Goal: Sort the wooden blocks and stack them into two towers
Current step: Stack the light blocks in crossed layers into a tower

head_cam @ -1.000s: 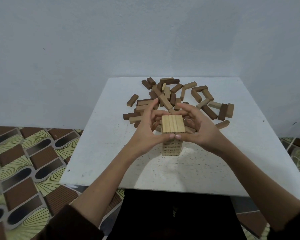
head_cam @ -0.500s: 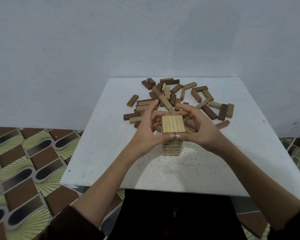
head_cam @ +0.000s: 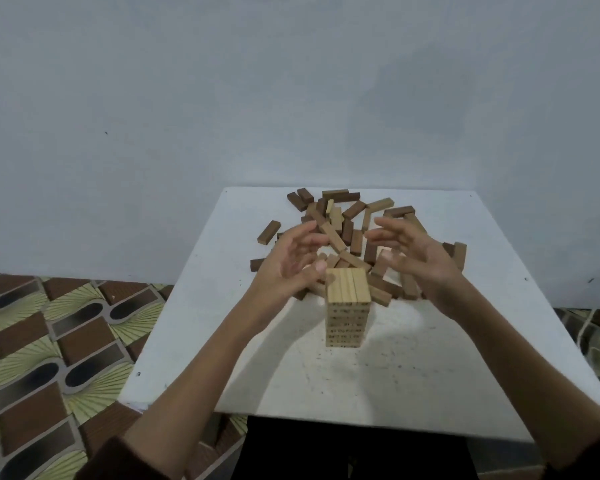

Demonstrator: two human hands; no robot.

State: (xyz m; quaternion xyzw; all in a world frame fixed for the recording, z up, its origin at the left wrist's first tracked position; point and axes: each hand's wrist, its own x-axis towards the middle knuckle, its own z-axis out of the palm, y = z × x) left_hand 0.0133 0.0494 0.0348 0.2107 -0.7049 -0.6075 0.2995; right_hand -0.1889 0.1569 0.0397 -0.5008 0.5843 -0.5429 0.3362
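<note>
standing on the tabletop [head_cam: 413,375], the pale block tower [head_cam: 348,306] is sitting between left hand [head_cam: 288,268] and right hand [head_cam: 420,261], both spread, gripping nothing. loose blocks [head_cam: 347,232] behind are looking light, rigid; pinching long sides is seeming safest.

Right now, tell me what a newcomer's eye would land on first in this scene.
The pale block tower stands upright near the middle of the white table, all light wood. Open hands hover beside its top, the left hand close on its left, the right hand further off on its right. Behind them, a jumbled pile of loose blocks, dark and light mixed, sprawls across the table's far half.
</note>
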